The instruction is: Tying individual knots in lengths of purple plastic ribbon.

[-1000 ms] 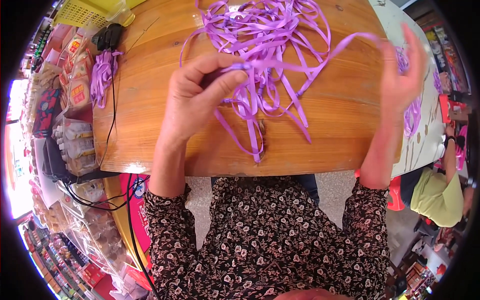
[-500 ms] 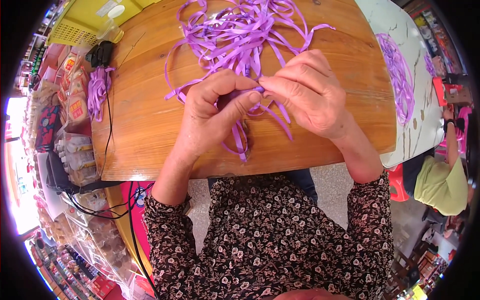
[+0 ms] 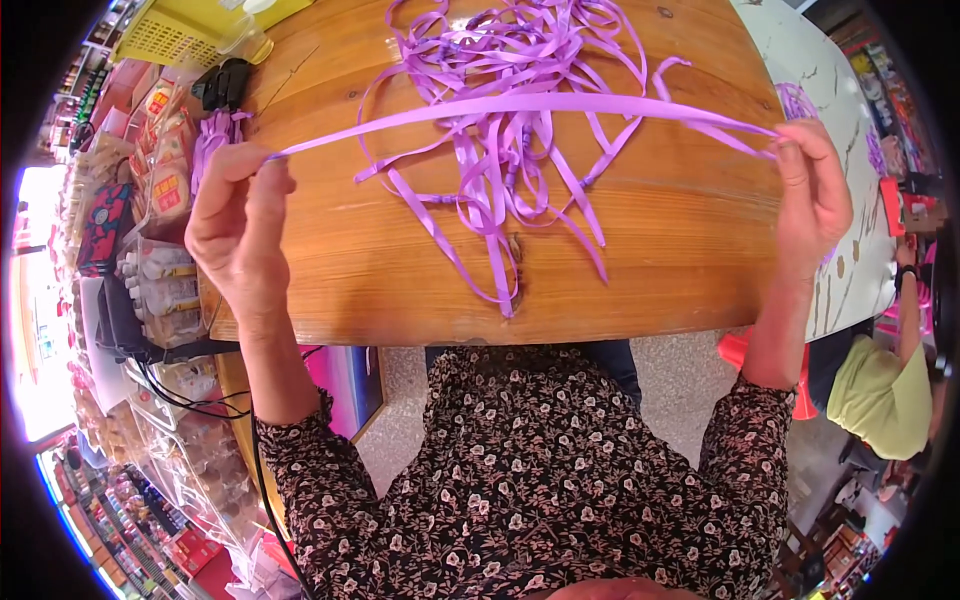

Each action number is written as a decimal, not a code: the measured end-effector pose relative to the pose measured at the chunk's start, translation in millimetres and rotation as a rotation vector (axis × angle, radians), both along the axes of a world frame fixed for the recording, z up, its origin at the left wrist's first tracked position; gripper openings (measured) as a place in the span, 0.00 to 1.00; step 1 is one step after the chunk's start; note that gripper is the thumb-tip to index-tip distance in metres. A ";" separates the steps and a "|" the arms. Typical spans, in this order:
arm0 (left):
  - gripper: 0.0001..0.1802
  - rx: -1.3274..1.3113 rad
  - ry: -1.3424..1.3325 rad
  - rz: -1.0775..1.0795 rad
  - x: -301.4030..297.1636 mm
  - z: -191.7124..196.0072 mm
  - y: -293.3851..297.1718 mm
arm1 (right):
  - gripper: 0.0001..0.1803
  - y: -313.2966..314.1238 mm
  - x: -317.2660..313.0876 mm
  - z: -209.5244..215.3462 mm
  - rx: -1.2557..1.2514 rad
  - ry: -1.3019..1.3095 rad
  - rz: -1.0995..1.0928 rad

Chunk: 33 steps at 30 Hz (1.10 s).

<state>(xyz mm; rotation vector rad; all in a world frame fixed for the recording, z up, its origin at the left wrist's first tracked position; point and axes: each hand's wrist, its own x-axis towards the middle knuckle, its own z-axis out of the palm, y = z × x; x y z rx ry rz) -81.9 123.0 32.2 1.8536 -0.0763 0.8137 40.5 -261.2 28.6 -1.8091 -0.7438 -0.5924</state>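
Observation:
A flat purple ribbon [image 3: 540, 102] is stretched in a shallow arc between my two hands, above the wooden table [image 3: 380, 290]. My left hand [image 3: 243, 215] pinches one end between thumb and fingers, near the table's left side. Over by the right edge, my right hand [image 3: 812, 190] is closed on the other end, where a second strand of ribbon doubles back to the left. Beyond and below the stretched piece lies a loose tangle of purple ribbons [image 3: 490, 60], some with darker purple knots or bands. Several tails trail toward the near edge.
At the far left stand a yellow plastic basket [image 3: 165, 38], a clear cup [image 3: 247, 42] and a bundle of purple ribbon [image 3: 212, 140]. Packaged goods [image 3: 165, 190] line the left side. A white marbled table [image 3: 850, 200] adjoins on the right, with a person in yellow-green [image 3: 880, 395] beyond.
My hands were together at the table's middle, pinching purple ribbon. They have moved wide apart, left and right, and the ribbon now spans the gap between them.

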 end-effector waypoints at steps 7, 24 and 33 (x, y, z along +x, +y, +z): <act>0.04 -0.154 -0.118 0.162 -8.7 -9.6 28.6 | 0.06 -41.9 10.5 -14.4 -0.211 0.112 -0.098; 0.10 -1.408 -0.239 0.053 -14.5 -50.0 121.6 | 0.11 -104.4 37.9 -55.7 0.455 0.414 -0.004; 0.10 -1.180 -0.099 -0.268 13.5 -39.0 67.0 | 0.11 -104.7 43.9 -37.5 1.191 0.638 0.513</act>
